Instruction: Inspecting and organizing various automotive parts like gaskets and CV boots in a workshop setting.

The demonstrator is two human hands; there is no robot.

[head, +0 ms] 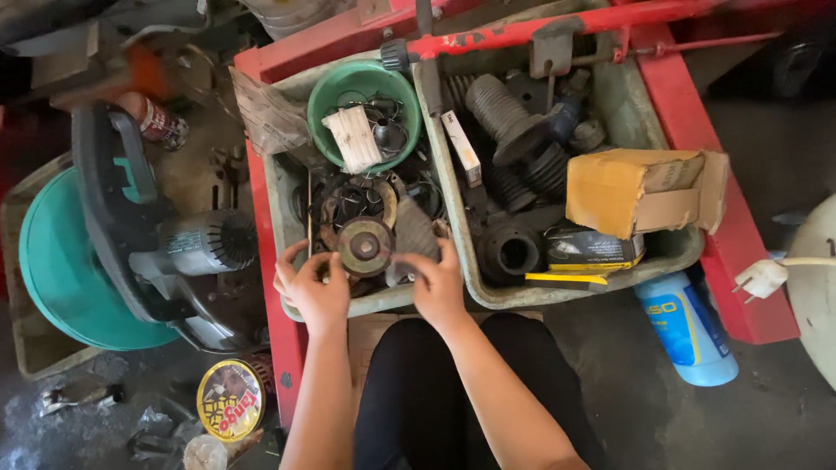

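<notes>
A red metal frame is seen carrying two grey-green plastic tubs side by side, and the work is centred on the left tub, packed with rusty rings, clips and scrap parts. The right tub is filled with black ribbed rubber boots, a torn yellow cardboard box and smaller cartons. A green bowl of wire clips is set at the far end of the left tub, and a grey power tool lies on the floor to the left beside a round tin. A round rusty metal disc with a raised hub is held at the near edge of the left tub, between the two hands. The left hand is closed loosely on the disc's left rim, and the right hand is pinched on its right side, fingers also touching a grey wedge-shaped piece just beside it. The disc is judged to be stiff and fairly heavy for its size, being solid metal, and not fragile. Its rusted, probably greasy face is likely to be rough yet slippery, and edges may be sharp. A hold at opposite points of the rim, as shown, is judged soundest; the hub offers a second purchase.
</notes>
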